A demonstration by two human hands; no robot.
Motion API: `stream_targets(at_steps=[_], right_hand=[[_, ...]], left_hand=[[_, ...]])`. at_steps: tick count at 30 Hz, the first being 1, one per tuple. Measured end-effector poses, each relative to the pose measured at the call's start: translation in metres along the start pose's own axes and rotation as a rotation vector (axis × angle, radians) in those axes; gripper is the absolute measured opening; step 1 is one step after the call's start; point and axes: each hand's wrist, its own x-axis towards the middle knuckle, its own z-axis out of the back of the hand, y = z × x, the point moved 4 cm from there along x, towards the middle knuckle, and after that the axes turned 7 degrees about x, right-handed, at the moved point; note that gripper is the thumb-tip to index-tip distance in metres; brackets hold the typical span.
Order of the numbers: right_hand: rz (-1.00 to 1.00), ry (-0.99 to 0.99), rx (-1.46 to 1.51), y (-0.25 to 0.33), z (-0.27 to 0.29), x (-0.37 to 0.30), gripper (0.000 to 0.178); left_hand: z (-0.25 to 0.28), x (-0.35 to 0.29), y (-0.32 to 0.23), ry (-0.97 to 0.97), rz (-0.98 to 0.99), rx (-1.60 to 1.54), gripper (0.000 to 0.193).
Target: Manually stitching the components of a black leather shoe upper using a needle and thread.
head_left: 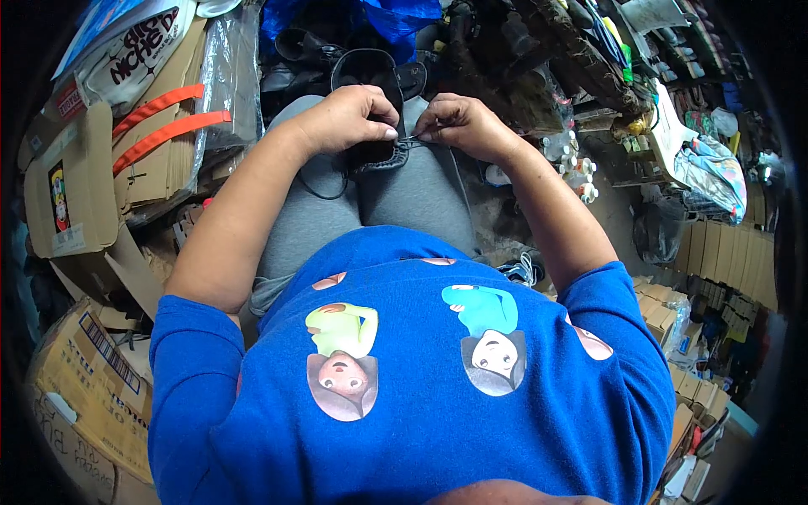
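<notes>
On my lap, between my grey-trousered thighs, lies a black shoe (379, 155), its lower edge gathered or stitched. My left hand (360, 118) is over its left side, thumb and fingers pinched together at a thin dark cord (407, 139). Close by on the right, my right hand (468, 124) pinches the same cord between thumb and fingertips. A loose loop of cord (326, 196) hangs over my left thigh. My hands hide much of the shoe's middle.
Flattened cardboard (164, 151) with orange straps (172, 139) leans at the left, above a cardboard box (93, 387). Dark shoes and a blue plastic bag (404, 21) lie ahead. Several white bottles (581, 172) stand at the right, with stacked boxes (728, 261) farther out.
</notes>
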Motion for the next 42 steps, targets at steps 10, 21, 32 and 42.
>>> stream_targets(at_steps=[10, 21, 32, 42], right_hand=[[0.006, -0.062, -0.021, 0.01, -0.011, -0.009, 0.014], [0.179, -0.154, -0.483, 0.039, -0.024, -0.026, 0.018], [0.135, 0.003, -0.635, 0.043, -0.039, 0.009, 0.013], [-0.128, -0.033, 1.139, -0.004, 0.022, -0.058, 0.022]], left_hand=[[0.0, -0.004, 0.0, 0.104, 0.004, -0.026, 0.024], [0.0, -0.007, -0.01, 0.231, -0.028, 0.081, 0.035], [-0.002, -0.001, 0.005, -0.063, -0.01, 0.122, 0.027], [0.12, -0.161, -0.025, -0.64, 0.149, 0.544, 0.023]])
